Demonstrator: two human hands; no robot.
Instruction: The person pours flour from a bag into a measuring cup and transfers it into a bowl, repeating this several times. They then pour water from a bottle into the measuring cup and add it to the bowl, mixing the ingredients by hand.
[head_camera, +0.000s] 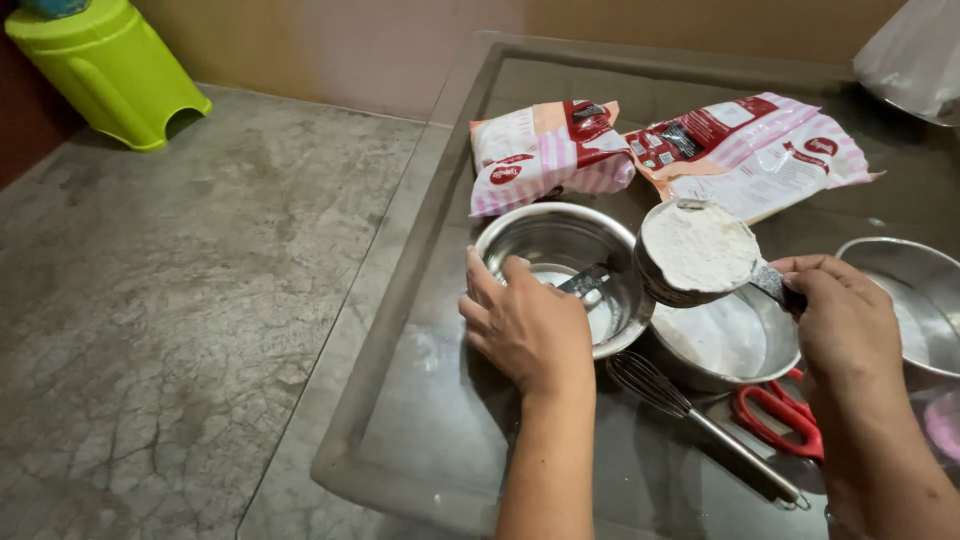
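Observation:
My right hand (845, 325) grips the handle of a metal measuring cup (698, 250) heaped with white flour, held above the gap between two steel bowls. My left hand (525, 325) rests on the near rim of the left steel bowl (520, 235), fingers curled over its edge; a small metal utensil (585, 282) lies inside it. The right steel bowl (780, 350) holds white flour and sits below the cup.
Two pink-and-white flour bags (545, 150) (760, 150) lie behind the bowls on the glass table (430, 440). A wire whisk (700, 415) and red-handled scissors (780, 415) lie in front. A third steel bowl (915, 300) stands right. A green plastic stool (110, 65) stands on the concrete floor.

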